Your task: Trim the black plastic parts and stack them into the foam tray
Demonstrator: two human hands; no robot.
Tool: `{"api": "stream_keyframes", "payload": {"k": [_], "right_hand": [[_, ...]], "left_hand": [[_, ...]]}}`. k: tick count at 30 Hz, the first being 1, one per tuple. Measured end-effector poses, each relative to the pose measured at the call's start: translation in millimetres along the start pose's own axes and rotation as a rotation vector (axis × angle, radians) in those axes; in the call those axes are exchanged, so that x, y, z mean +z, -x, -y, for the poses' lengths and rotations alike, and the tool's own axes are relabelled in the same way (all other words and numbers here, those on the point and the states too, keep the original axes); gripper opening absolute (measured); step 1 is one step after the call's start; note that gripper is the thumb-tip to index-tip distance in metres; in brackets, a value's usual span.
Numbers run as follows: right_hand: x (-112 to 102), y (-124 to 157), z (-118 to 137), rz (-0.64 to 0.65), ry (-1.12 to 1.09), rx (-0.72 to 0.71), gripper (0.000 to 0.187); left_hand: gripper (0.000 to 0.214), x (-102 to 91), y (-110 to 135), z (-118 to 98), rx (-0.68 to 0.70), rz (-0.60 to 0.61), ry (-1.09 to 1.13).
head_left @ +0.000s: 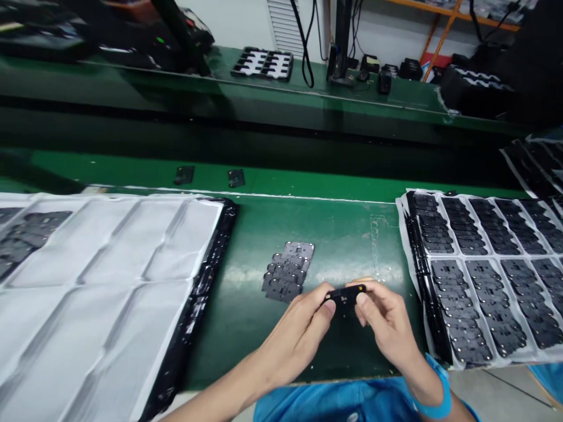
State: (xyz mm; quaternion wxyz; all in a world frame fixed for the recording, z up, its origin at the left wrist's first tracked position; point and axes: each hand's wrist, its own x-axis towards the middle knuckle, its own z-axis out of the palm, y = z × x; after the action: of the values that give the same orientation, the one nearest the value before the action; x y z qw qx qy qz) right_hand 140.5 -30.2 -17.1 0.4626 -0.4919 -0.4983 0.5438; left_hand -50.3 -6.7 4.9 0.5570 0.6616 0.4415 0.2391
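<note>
Between my two hands, above the front of the green bench, is a small flat black plastic part (344,295) with a yellowish spot near its right end. My left hand (310,313) pinches its left end between thumb and fingers. The right end is gripped by my right hand (383,310), its thumb on the near face and fingers behind. Just beyond my left hand lies an overlapping pile of similar black parts (288,271) on the bench. My fingers cover both ends of the held part.
To the left stands a white-lined tray (145,234), with black parts in its far-left compartments. A tray filled with rows of black parts (461,287) is on the right. Two loose parts (185,174) lie on the green strip behind. A raised shelf (272,88) runs along the back.
</note>
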Motion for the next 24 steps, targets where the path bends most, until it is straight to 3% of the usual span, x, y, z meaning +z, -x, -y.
{"api": "stream_keyframes", "payload": {"k": [4,12,24], "right_hand": [[0.4,2.4,1.3,-0.020,0.072,-0.051,0.025],[5.9,2.9,-1.3,-0.039,0.059,-0.154,0.026],[2.3,3.7,-9.4,-0.070,0.071,-0.112,0.027]], "left_hand": [[0.039,2.6,-3.3,0.0,0.003,-0.050,0.080],[0.037,9.1,-6.8,10.8,0.054,-0.174,0.035],[0.030,9.5,-9.8,12.6,0.061,-0.089,0.021]]}}
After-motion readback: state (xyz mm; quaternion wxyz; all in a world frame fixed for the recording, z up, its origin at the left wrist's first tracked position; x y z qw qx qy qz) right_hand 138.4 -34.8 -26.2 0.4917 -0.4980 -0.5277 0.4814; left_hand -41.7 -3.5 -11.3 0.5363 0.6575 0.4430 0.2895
